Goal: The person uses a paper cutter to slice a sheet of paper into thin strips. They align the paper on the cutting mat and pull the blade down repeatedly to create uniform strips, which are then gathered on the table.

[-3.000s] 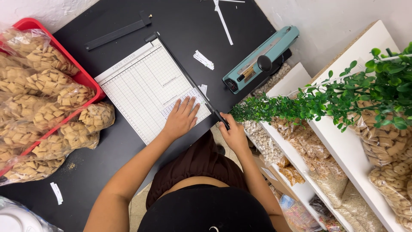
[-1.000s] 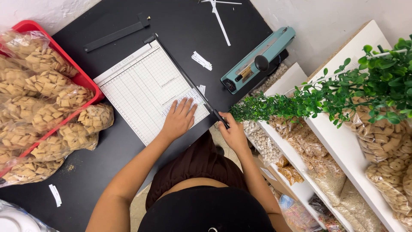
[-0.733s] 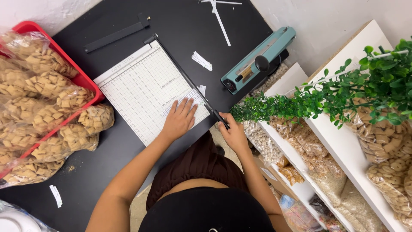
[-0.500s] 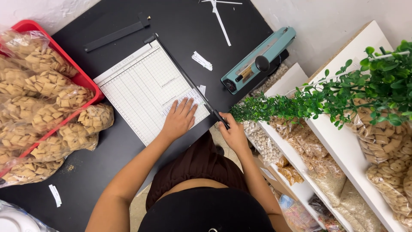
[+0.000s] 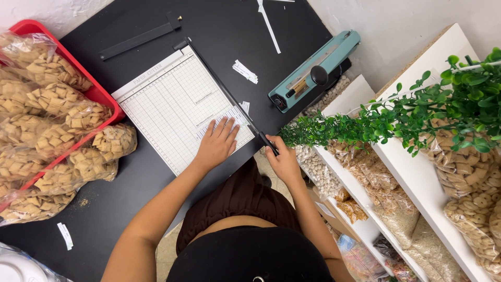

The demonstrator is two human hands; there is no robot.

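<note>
Two bare hands at a flat, gridded white paper cutter on a matte black table. Left hand: fingers spread flat, pressing a thin printed paper sheet onto the board. Right hand: clenched around the black blade handle, lowered at the cutter's edge.

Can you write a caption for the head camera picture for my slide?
Left hand flat on paper on a white gridded paper cutter, right hand gripping its black blade handle.
</note>
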